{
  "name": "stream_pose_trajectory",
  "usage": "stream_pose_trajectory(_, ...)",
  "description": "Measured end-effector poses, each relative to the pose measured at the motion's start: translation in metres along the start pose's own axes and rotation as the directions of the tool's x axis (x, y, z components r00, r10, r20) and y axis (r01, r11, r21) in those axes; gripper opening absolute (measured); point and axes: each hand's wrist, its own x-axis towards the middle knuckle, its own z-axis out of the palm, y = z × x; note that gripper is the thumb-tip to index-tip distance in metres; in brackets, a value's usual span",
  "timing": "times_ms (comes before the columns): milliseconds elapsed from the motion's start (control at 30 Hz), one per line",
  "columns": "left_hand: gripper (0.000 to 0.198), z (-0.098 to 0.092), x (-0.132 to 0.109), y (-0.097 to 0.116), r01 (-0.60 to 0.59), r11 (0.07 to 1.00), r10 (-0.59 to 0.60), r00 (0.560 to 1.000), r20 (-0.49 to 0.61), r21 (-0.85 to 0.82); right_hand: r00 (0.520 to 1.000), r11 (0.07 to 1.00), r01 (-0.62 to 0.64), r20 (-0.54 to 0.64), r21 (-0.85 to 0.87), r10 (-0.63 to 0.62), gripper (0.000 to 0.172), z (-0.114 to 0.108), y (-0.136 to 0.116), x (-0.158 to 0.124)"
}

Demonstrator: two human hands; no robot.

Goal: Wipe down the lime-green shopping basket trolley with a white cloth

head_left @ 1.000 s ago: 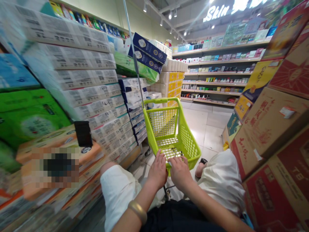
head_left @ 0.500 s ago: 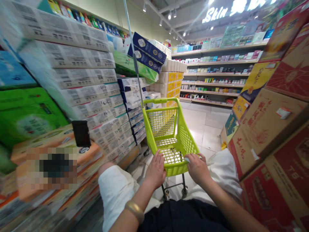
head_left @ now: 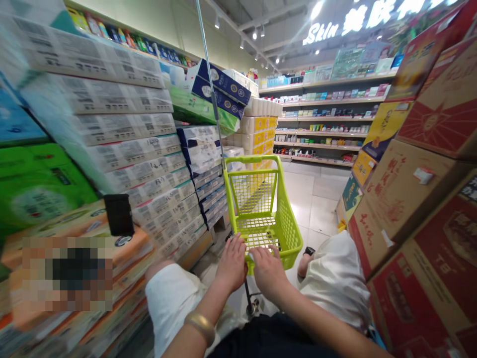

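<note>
The person's left hand [head_left: 233, 261] and right hand [head_left: 267, 268] sit side by side on the near rim of a small lime-green shopping cart [head_left: 288, 226]. Their fingers are pressed together and hooked over the rim, steering it. Rolling it farther likely needs a straight push between the tissue packs [head_left: 149, 164] at left and the cardboard boxes [head_left: 402, 199] at right.

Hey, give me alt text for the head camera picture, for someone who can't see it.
Two bare hands, the left hand and right hand, rest on the near rim of a small lime-green shopping cart in a store aisle. Stacked tissue packs rise on the left, cardboard boxes on the right, and stocked shelves line the far wall.
</note>
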Motion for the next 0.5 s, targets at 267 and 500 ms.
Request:
stream_pose_trajectory(267, 0.048, 0.004, 0.001, 0.006, 0.018, 1.0, -0.018, 1.0, -0.015, -0.017, 0.986, 0.987, -0.159, -0.053, -0.033, 0.157, 0.033, -0.01, 0.033, -0.014)
stream_pose_trajectory(500, 0.047, -0.006, 0.001, 0.002, 0.027, 0.999, -0.028, 0.998, 0.054, 0.024, 0.999, 1.0, -0.019, -0.038, 0.024, 0.02, 0.029, 0.006, -0.016, 0.008)
